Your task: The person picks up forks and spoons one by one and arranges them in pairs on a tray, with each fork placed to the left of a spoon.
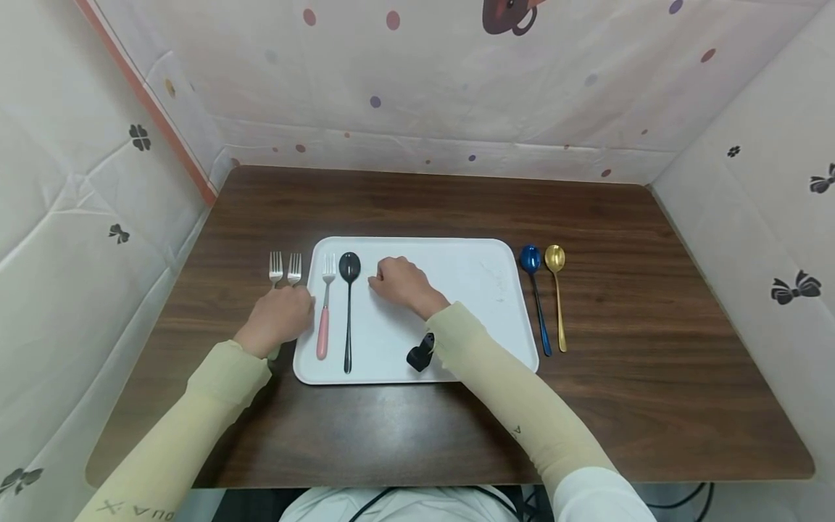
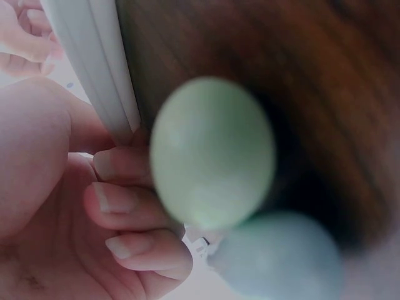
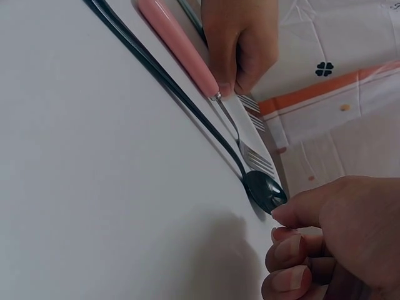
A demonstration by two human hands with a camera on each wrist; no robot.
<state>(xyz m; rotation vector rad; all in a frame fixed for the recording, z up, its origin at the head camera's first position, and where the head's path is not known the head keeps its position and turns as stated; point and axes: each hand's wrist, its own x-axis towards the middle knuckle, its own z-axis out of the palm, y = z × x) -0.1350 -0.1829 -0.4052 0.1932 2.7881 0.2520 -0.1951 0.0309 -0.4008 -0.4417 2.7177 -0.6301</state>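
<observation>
At the tray's left edge my left hand grips a fork with a light green handle; the palm hides its middle. A second fork, with a pale blue handle, lies beside it, and both sets of tines show beyond the knuckles. On the white tray a pink-handled fork and a black spoon lie side by side. Over the tray, just right of the spoon bowl, my right hand hangs with loosely curled fingers and nothing held. Its thumb overlaps the bowl tip in the right wrist view.
Right of the tray a blue spoon and a gold spoon lie parallel on the brown wooden table. White patterned sheets wall in the back and sides. A black wrist camera sits under the right wrist.
</observation>
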